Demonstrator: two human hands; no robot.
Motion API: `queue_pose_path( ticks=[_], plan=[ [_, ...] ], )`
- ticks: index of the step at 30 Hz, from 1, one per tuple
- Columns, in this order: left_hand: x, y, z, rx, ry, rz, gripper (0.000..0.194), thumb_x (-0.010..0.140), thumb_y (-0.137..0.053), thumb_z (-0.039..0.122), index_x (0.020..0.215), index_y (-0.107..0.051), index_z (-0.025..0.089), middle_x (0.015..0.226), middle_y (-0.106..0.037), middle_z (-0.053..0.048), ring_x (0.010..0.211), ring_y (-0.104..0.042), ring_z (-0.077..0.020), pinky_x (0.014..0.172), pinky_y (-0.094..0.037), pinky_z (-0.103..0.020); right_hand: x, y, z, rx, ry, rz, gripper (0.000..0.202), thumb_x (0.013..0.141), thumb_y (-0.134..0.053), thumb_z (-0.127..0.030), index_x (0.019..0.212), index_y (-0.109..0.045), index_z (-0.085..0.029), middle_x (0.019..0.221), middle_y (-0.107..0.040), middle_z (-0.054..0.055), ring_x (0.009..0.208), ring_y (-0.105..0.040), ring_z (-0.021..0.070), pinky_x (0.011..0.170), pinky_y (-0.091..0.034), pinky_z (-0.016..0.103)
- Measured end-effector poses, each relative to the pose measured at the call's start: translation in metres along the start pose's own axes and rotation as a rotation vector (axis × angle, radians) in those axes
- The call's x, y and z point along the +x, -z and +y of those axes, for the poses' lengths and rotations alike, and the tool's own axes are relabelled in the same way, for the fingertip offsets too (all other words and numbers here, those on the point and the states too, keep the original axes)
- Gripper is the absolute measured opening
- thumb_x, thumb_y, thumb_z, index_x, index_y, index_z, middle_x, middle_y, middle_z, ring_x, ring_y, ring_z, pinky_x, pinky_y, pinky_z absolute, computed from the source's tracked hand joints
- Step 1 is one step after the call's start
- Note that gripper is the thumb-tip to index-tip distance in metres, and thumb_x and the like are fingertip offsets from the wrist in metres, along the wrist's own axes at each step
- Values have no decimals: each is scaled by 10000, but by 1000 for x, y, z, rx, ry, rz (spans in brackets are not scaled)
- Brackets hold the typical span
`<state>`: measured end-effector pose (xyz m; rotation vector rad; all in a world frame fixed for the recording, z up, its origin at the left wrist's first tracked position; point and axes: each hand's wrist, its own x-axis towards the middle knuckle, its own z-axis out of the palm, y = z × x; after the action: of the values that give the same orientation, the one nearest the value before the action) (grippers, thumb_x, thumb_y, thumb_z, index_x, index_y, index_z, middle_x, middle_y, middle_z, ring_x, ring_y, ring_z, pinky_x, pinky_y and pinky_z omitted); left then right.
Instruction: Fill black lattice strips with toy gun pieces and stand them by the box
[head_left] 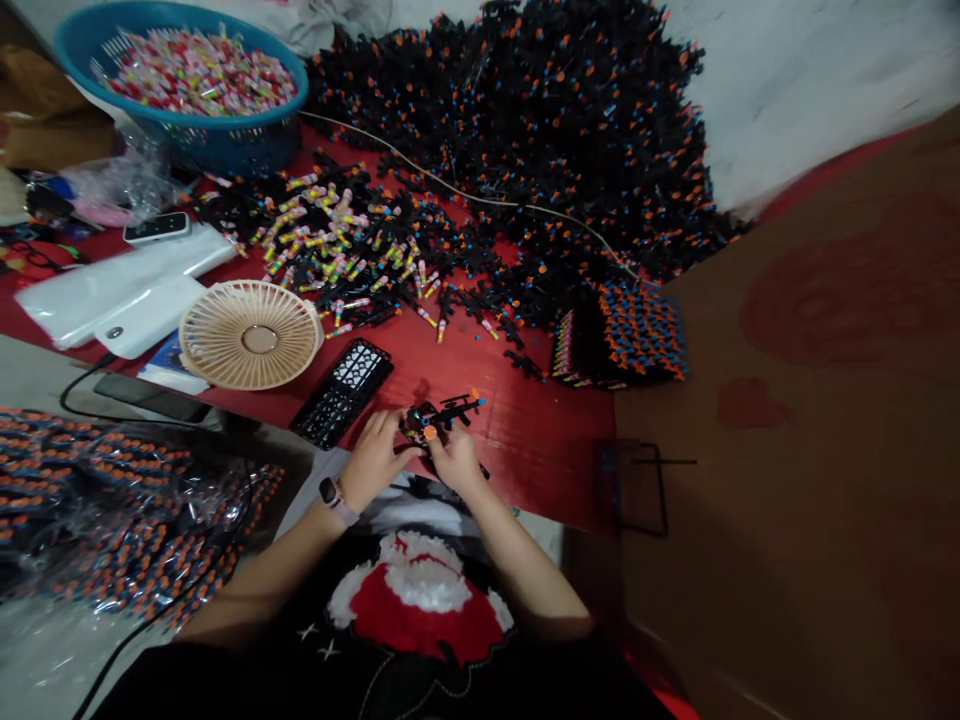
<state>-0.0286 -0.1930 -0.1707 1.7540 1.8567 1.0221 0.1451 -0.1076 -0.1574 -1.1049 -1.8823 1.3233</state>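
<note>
Near the table's front edge my two hands meet around small black toy guns. My right hand [457, 462] is closed on a black toy gun [454, 408] with an orange and blue tip, its barrel pointing up to the right. My left hand [379, 455], with a watch on the wrist, has its fingers bent against the dark parts just left of that gun; what exactly they pinch is too small to make out. Beside the left hand lies a black openwork plastic tray [343, 392]. A round beige slotted basket [217, 345] rests farther left.
A huge heap of black toy guns [517, 120] fills the back of the red table [517, 440]. Candy-like tubes [315, 230] lie before a blue basket [292, 108]. A filled block [641, 330] stands right, by a cardboard box [787, 450]. Bagged guns [112, 510] lie lower left.
</note>
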Motion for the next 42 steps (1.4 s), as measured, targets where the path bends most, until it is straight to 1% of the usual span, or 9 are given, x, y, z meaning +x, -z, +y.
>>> queue_pose_path(
  ticks=[15,22,28,29,31,34,36,38,42],
  plan=[
    [6,3,6,21,20,-40,364,937,-794,227,1274,-657,217,1217,-690,-94,1187,-696,-298,1049,-616,-435,-1,-6,5,-131,43,71,190,980,-751,-433,939,-688,-258,931,-776,54,876,-748,255,838,-629,383],
    [8,1,7,29,73,-59,357,895,-738,114,1229,-672,219,1156,-682,-87,1132,-698,-291,1028,-614,-430,12,-2,-5,-343,128,-159,31,972,-722,-247,980,-692,-245,993,-754,78,969,-730,269,886,-612,384],
    [11,4,10,33,52,-77,368,888,-839,223,1227,-697,215,1199,-698,-89,1184,-699,-306,1062,-611,-444,67,43,-19,-125,159,-582,80,950,-748,-291,912,-757,-221,891,-781,23,778,-733,201,762,-616,324],
    [11,3,10,29,53,-69,374,901,-835,228,1250,-699,216,1204,-703,-86,1183,-704,-301,1069,-609,-443,87,48,-22,-162,159,-485,130,994,-672,-273,993,-789,-216,948,-804,43,835,-759,213,817,-631,347],
    [10,2,9,19,63,-50,369,920,-817,213,1270,-701,216,1203,-707,-81,1172,-715,-290,1066,-609,-434,132,47,-25,-337,177,-97,262,1036,-593,-241,1187,-801,-193,1206,-809,120,1129,-767,266,1050,-607,433],
    [11,3,7,8,60,-33,332,934,-797,215,1252,-702,218,1197,-708,-82,1161,-723,-288,1051,-614,-433,195,22,-23,-572,133,159,418,1079,-607,-268,1464,-724,-155,1644,-591,221,1598,-497,361,1333,-382,575],
    [12,5,8,-8,48,-20,323,944,-782,232,1252,-687,216,1226,-710,-92,1179,-726,-290,1063,-614,-436,221,2,-18,-631,70,138,432,1082,-658,-292,1478,-725,-132,1733,-493,238,1670,-407,371,1366,-350,545],
    [13,8,8,-28,35,-6,330,945,-762,233,1261,-667,214,1256,-714,-101,1192,-729,-287,1072,-617,-431,227,-10,-10,-649,44,80,364,1087,-661,-270,1396,-778,-116,1704,-535,236,1659,-439,349,1358,-387,476],
    [16,11,8,-57,31,13,347,933,-723,197,1271,-646,214,1270,-720,-110,1197,-733,-288,1079,-619,-433,190,-2,12,-620,159,53,317,1117,-582,-250,1298,-822,-150,1566,-685,186,1589,-546,311,1315,-469,453]
  ],
)
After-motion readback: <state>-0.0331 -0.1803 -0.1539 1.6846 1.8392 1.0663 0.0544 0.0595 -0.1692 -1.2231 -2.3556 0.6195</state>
